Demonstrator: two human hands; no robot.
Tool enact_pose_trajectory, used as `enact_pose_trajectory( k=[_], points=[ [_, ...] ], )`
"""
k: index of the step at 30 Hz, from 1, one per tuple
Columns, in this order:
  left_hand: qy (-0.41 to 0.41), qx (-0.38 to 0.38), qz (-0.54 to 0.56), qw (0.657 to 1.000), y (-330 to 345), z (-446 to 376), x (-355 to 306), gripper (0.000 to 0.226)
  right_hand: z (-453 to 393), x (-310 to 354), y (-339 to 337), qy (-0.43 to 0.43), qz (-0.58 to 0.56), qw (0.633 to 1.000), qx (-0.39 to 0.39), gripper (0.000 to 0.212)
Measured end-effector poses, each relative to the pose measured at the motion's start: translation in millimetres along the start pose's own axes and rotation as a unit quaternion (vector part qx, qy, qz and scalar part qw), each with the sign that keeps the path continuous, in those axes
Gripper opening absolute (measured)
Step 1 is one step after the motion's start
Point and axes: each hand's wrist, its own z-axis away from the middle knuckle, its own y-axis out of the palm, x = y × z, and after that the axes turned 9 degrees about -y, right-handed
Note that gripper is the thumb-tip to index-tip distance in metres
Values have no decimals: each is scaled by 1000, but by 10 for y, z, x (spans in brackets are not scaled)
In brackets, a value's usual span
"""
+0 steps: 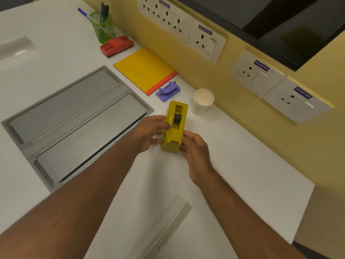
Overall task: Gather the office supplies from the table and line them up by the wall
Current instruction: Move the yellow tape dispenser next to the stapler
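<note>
A yellow tape dispenser [175, 128] with a black spool sits at the middle of the white table [242, 165]. My left hand [149, 133] grips its left side and my right hand [196, 152] grips its near right end. Along the yellow wall stand, from far to near, a green pen holder [102, 28] with pens, a red duster [116, 46], a yellow notepad [143, 70] with a red spine, and a purple hole punch [168, 91]. The dispenser's far end lies just short of the punch.
A stack of white paper cups [202, 101] stands by the wall right of the dispenser. Grey cable-tray lids [71, 116] are set into the table at left. Wall sockets [203, 40] line the wall. A clear ruler [168, 227] lies near the front edge.
</note>
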Motion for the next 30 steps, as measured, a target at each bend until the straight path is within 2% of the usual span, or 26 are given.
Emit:
enact_pose_trajectory(
  k=[4,7,14,20,27,30],
  points=[
    [15,0,-23,1000,9,-143,-34,41,-197,39,117,5,22,1000,-7,46],
    [33,-1,-40,999,37,-241,-93,43,-323,21,174,4,13,999,-30,48],
    [93,-49,-85,991,48,-450,-330,41,-554,69,377,-10,-5,999,-48,47],
    [116,-88,-115,983,38,-530,-415,35,-645,58,475,-21,38,999,-30,48],
    [143,-117,-121,975,-91,-457,-192,33,-739,43,397,-9,0,999,-45,40],
    [157,-106,-135,973,-184,-412,-19,31,-772,36,403,-5,5,999,-43,41]
  ],
)
